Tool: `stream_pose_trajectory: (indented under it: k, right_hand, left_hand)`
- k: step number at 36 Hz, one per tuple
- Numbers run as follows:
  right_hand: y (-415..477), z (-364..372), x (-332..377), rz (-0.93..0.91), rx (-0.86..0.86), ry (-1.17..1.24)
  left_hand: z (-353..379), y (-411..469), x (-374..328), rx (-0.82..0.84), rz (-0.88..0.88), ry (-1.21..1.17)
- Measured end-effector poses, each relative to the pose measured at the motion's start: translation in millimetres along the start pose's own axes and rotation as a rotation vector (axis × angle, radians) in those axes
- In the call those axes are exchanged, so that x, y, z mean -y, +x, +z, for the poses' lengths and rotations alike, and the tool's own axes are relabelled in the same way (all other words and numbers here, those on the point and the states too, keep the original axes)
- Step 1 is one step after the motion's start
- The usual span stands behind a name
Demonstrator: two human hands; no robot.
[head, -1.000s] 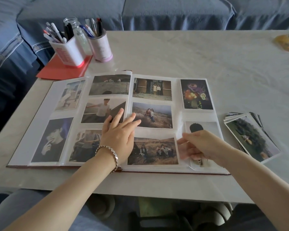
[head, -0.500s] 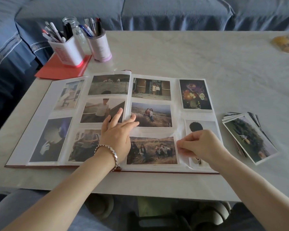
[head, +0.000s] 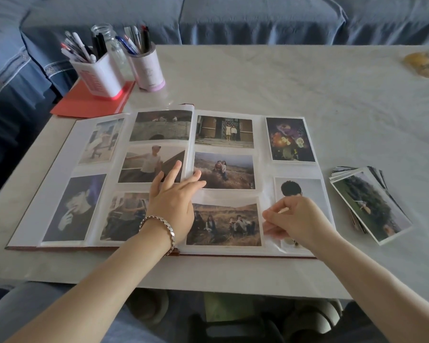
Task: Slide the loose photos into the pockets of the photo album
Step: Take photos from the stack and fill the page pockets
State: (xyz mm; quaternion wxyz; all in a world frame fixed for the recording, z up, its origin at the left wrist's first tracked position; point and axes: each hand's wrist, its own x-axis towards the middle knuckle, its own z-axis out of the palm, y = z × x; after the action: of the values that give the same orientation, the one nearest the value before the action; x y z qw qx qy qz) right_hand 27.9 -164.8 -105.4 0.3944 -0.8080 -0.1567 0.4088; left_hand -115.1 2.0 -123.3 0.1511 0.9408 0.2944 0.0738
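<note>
- White-paged photo album (head: 263, 134) open flat on bench (head: 258, 78); left hand (head: 172, 204) pressing centre fold, fingers (head: 174, 170) straight.
- Right hand (head: 300, 221) curled, pinching portrait photo (head: 305, 188) at lower-right pocket; photo's lower half hidden.
- Loose photos (head: 367, 204) stacked just right of album.

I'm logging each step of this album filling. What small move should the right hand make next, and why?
Probably nudge the portrait photo fully into its lower-right pocket: the right hand pinches at its edge while the left hand presses the album flat.
</note>
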Motion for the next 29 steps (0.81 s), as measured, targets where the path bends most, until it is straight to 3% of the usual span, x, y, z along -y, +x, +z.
stream_pose_trajectory:
  k: [5, 10, 14, 18, 20, 22, 26, 29]
  right_hand:
    - [-1, -4, 1, -0.045, -0.068, -0.057]
    - [-4, -11, 11, -0.061, -0.069, 0.014]
    - [-8, -16, 21, -0.125, -0.050, 0.005]
    - [-11, -33, 10, -0.220, -0.276, -0.115]
    - [-11, -44, 3, -0.178, -0.392, -0.225]
    - [-11, -56, -5, -0.063, -0.387, -0.273]
    - [-12, -70, -13, 0.095, -0.253, 0.009]
    - [-19, -80, -7, 0.036, -0.070, 0.586]
  left_hand:
    - [-8, -3, -10, 0.139, 0.035, 0.125]
    - [-15, -17, -54, 0.330, 0.308, 0.229]
    - [-3, -19, -72, 0.188, 0.414, 0.168]
    - [5, -14, -72, 0.090, 0.460, 0.128]
    - [10, -14, -72, 0.094, 0.478, 0.110]
    - [6, -14, -80, 0.142, 0.468, 0.123]
    - [5, -9, -99, 0.311, 0.401, 0.153]
    - [3, -4, -113, 0.172, 0.374, -0.010]
